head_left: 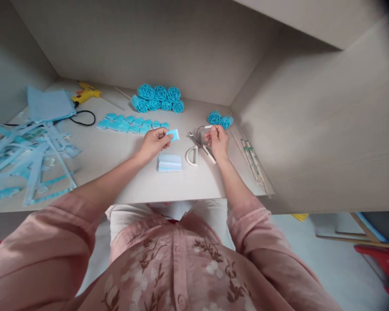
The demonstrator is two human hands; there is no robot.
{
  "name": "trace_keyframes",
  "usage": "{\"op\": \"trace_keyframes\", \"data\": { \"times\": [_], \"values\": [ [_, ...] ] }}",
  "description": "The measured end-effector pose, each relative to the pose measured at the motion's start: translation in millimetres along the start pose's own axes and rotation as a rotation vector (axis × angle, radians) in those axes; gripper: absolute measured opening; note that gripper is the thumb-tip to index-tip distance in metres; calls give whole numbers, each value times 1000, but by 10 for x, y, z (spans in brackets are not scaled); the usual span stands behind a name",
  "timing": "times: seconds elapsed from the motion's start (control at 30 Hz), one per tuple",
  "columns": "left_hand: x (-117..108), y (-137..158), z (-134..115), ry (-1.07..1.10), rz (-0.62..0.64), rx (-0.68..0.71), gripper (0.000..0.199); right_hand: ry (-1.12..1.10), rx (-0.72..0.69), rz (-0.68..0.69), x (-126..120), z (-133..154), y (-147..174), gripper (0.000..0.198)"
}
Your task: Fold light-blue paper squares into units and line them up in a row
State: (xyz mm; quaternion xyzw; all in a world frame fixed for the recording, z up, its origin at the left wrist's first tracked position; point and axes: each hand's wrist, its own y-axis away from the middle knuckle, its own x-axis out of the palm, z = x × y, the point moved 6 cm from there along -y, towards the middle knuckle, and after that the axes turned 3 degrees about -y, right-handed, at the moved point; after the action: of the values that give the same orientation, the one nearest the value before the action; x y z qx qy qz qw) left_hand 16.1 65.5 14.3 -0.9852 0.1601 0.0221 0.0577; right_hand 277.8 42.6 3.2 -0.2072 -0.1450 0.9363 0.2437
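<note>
My left hand (pixel 156 142) pinches a small folded piece of blue fabric (pixel 173 134) between thumb and fingers. To its right, my right hand (pixel 218 140) is closed with its fingertips at a thin strand with a white end (pixel 208 126); its exact kind is too small to tell. Scissors with white handles (pixel 192 156) lie partly open on the table, just left of the right hand. Below the left hand sits a small stack of pale blue fabric pieces (pixel 170 163). Rows of folded blue pieces (pixel 126 124) lie behind and left of the left hand.
Several blue fabric roses (pixel 160 93) stand at the back, with two more roses (pixel 219 119) at right. A yellow glue gun (pixel 87 92), blue sheets (pixel 50 103) and tangled strips (pixel 35 151) occupy the left. Wooden sticks (pixel 254 162) lie along the right panel (pixel 311 142).
</note>
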Motion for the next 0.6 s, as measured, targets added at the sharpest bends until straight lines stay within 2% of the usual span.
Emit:
{"op": "trace_keyframes", "data": {
  "times": [0.2, 0.47, 0.53, 0.6],
  "values": [
    [21, 36, -17, 18, 21, -19, 29, 28, -18, -2, 33, 156, 61, 47],
    [110, 101, -6, 60, 97, -69, 29, -134, -97, 104, 232, 461, 305, 37],
    [126, 120, 2, 58, 116, -89, 29, -161, -167, 118, 231, 589, 375, 32],
    [132, 133, 0, 54, 124, -97, 28, -126, -304, 149, 221, 768, 432, 28]
  ]
}}
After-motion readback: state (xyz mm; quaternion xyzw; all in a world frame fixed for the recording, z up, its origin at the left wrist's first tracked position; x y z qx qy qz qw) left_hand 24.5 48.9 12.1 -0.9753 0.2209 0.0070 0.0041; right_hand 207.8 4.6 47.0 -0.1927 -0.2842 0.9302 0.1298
